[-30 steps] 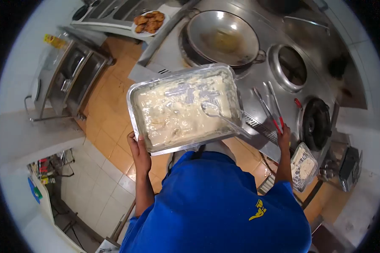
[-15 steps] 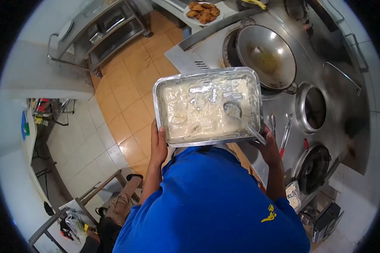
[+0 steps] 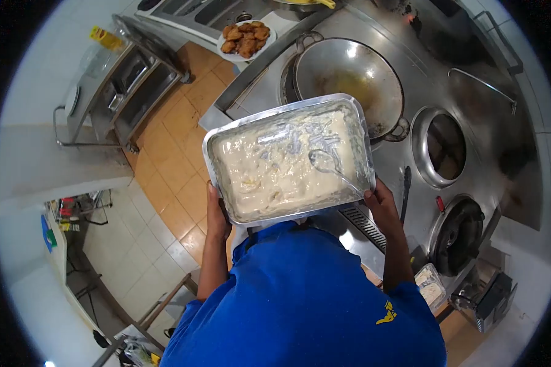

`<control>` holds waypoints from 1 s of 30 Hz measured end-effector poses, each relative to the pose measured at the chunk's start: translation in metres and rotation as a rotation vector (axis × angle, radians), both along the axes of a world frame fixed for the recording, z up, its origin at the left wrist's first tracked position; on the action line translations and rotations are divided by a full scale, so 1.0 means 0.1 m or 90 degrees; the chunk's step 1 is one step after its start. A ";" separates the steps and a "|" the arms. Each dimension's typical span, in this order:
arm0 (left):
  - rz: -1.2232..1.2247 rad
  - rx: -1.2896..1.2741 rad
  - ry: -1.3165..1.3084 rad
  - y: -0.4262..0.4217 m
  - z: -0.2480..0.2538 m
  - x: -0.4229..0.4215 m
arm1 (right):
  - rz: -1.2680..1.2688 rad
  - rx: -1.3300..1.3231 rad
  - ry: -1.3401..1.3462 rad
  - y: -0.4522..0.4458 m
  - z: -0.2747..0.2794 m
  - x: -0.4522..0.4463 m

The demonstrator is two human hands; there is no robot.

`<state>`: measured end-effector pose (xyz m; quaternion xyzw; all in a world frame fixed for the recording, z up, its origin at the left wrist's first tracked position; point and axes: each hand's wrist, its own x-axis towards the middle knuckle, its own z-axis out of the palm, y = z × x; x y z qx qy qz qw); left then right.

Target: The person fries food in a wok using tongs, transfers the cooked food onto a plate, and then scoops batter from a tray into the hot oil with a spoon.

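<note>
A rectangular metal tray (image 3: 213, 177) holds a pale, thick batter (image 3: 269, 174). My left hand (image 3: 217, 214) grips its left side near the lower corner. On the opposite side, my right hand (image 3: 382, 205) holds the lower right corner, fingers by the end of the spoon handle. The spoon (image 3: 333, 168) rests in the batter with its bowl toward the middle right. Just beyond the tray, a large wok (image 3: 379, 70) with some yellowish oil sits on the stove, partly hidden by the tray's far corner.
A white plate (image 3: 222, 54) of fried pieces stands at the back left. Right of the tray are an open burner ring (image 3: 419, 150) and a black burner (image 3: 459, 235). A smaller container (image 3: 431, 287) with pale contents sits lower right. Metal shelving (image 3: 128, 98) stands left.
A second ago my right hand held red-handled tongs over the stove; now it is on the tray. The view has shifted, and the person seen at lower left half a second ago is mostly out of sight.
</note>
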<state>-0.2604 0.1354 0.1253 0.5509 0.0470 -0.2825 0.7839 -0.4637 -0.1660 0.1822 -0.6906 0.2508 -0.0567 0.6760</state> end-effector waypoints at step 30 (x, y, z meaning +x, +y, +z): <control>-0.138 0.072 -0.068 -0.35 0.27 0.77 | 0.109 -0.598 0.021 0.50 0.36 0.34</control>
